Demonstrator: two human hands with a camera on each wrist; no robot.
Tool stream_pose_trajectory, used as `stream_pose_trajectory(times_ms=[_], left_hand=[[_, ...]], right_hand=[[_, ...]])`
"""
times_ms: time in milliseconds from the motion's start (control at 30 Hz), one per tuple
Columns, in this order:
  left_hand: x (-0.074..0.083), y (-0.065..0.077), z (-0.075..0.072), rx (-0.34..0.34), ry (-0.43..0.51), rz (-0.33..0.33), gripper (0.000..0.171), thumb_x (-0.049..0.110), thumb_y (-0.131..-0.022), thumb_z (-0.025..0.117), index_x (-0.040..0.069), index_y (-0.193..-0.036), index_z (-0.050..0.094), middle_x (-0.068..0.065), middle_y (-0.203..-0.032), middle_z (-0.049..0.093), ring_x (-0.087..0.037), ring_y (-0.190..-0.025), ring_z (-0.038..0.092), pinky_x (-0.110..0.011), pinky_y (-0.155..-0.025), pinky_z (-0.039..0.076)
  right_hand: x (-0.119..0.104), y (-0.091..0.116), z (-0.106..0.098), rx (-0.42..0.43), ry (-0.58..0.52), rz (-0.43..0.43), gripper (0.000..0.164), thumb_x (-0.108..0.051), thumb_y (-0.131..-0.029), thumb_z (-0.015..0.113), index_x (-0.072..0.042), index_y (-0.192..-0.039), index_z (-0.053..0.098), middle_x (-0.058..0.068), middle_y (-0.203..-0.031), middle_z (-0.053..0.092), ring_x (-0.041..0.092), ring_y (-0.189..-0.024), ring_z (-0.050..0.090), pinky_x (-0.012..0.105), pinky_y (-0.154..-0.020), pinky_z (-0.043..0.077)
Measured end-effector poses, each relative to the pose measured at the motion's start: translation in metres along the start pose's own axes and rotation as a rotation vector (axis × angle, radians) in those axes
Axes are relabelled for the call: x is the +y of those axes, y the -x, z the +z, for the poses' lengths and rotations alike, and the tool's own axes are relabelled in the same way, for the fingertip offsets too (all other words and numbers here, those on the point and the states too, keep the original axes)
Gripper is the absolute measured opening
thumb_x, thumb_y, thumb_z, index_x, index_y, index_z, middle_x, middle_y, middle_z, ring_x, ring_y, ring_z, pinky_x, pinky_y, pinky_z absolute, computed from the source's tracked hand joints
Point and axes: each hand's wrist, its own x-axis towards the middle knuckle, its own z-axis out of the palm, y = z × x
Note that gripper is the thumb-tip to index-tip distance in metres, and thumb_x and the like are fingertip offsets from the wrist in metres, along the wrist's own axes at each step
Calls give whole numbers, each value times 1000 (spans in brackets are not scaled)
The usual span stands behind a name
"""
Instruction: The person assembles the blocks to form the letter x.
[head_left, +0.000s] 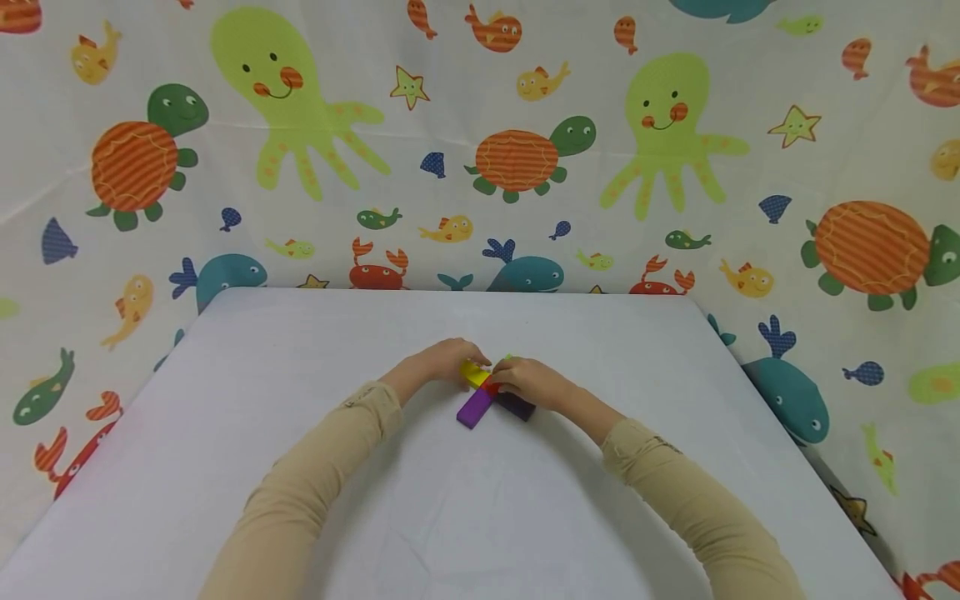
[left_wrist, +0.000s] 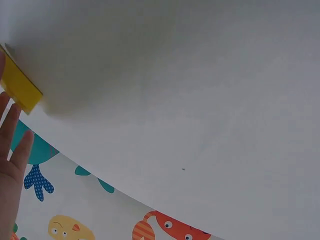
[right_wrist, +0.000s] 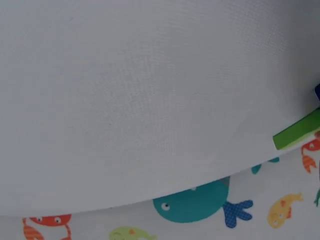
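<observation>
Several coloured blocks lie together in a cross-like arrangement on the white table. My left hand (head_left: 442, 360) holds the yellow block (head_left: 475, 374) at the upper left arm of the cross; in the left wrist view, fingers lie along both sides of that yellow block (left_wrist: 21, 86). My right hand (head_left: 536, 382) pinches a small red block (head_left: 491, 387) at the middle, where the arms meet. Toward me points a purple block (head_left: 476, 408). A dark blue block (head_left: 517, 406) extends to the lower right, partly under the right hand. Mostly hidden behind that hand is a green block (right_wrist: 299, 131).
The white-covered table (head_left: 420, 517) spreads around the blocks. Behind it and along its sides hangs a cloth (head_left: 450, 83) printed with sea animals. Beige sleeves (head_left: 315, 467) cover both forearms.
</observation>
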Motion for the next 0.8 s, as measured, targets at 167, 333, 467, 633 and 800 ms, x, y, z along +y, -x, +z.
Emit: stream_pose_trajectory(times_ms=[167,333,467,633,800], left_hand=[[-2,5,-5,26,7,10,47,14,-82,73,11,-127,60,-9,-130,59,-29,-126,48,-44,-109,37],[-3,14,-13,80,-10,7,37,18,-88,66,11,-124,62,-7,-127,62,-27,-124,51,-45,-107,39],[-3,25,-19,200,-24,34,34,20,-90,64,9,-122,64,-8,-122,65,-27,-120,56,-45,-104,41],[-1,40,-23,446,-20,70,34,21,-90,64,11,-123,64,-8,-117,68,-25,-113,61,-42,-99,47],[3,57,-21,694,-17,60,34,22,-89,65,10,-120,65,-8,-111,70,-25,-107,64,-40,-93,51]], right_hand=[[0,4,-9,67,21,-4,20,-4,-86,65,-2,-105,71,11,-104,70,24,-99,66,31,-87,54],[-3,7,-20,99,69,-16,22,-5,-85,66,-2,-107,70,10,-102,70,23,-96,67,33,-87,54],[-6,9,-29,162,68,-3,24,-6,-85,67,-3,-109,69,9,-101,71,24,-96,66,34,-86,54],[-9,18,-35,344,69,78,25,-6,-85,68,-4,-110,69,9,-102,71,23,-96,67,34,-86,55],[-7,32,-31,515,88,155,31,-9,-84,70,-3,-113,67,12,-107,69,26,-98,66,37,-85,55]])
